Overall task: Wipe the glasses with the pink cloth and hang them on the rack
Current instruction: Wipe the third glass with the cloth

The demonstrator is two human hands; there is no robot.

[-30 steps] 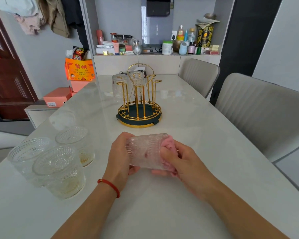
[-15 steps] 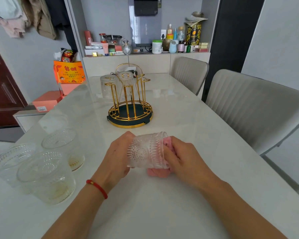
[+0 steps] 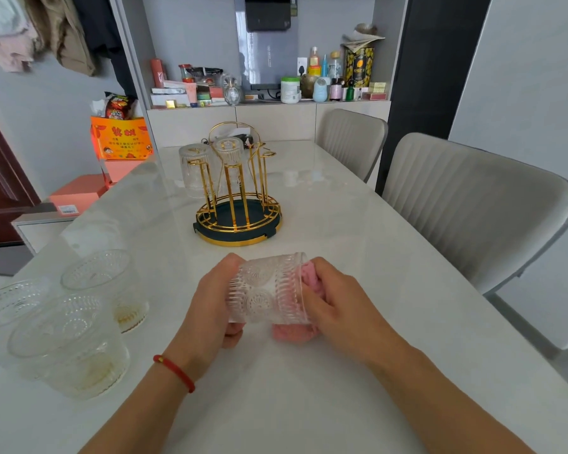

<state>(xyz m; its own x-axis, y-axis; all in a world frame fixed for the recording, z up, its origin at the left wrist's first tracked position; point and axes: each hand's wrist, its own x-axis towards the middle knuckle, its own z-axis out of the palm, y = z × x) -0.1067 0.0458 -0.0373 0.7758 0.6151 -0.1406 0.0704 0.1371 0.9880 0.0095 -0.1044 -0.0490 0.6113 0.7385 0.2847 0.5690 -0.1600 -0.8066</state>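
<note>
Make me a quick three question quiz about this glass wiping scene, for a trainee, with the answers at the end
1. True or false: the glass being wiped is held on its side.
2. How many glasses hang upside down on the gold rack?
3. Which hand presses the pink cloth into the mouth of the glass: A) left hand, B) right hand?

Key:
1. True, with its mouth toward the right hand.
2. Two: one at the rack's left, one nearer its middle.
3. B; the left hand grips the base end.
</note>
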